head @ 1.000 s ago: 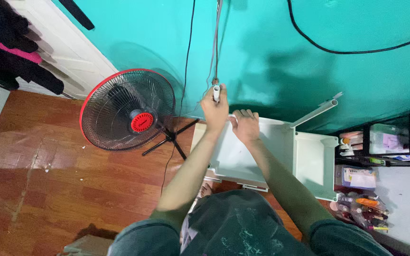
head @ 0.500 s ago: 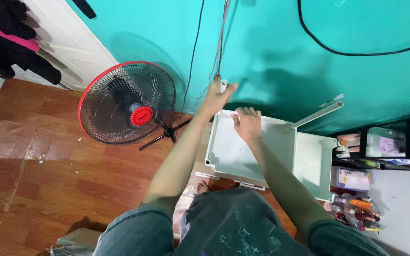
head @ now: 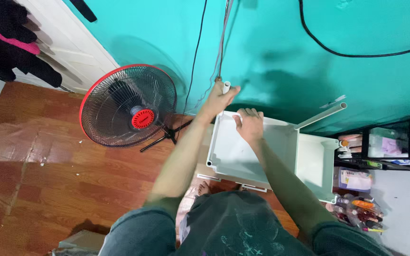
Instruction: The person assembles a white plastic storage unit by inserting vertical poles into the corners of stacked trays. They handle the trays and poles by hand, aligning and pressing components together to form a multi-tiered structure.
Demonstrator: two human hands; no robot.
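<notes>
left hand (head: pixel 218 98) is up at the far left corner of the white tray (head: pixel 236 156), fingers curled tight round a white tube (head: pixel 225 87) that stands upright there, its open top poking out above the knuckles. right hand (head: pixel 248 124) sits just beside it on the tray's far rim, fingers bent and pressed together over the edge, thumb tucked toward the corner. the two hands are close, not touching as far as one can tell.

the tray itself is shallow and pale, tilted a little, held over the wooden floor (head: pixel 48 175) right against the teal wall (head: pixel 281 52). a second white tray (head: pixel 315 166) hangs beside it on the right, standing nearly on edge, and another white tube (head: pixel 321 115) slants up from where the two meet.

to the left, a standing fan (head: pixel 129 105) with a red rim and red hub rests on its black legs. cables (head: pixel 220 42) run down the wall to just above the left hand. on the far right, a dark shelf (head: pixel 380 147) with boxes, and a cluster of small bottles (head: pixel 357 213) on the floor below it. dark clothes (head: pixel 10 42) hang at the upper left.
</notes>
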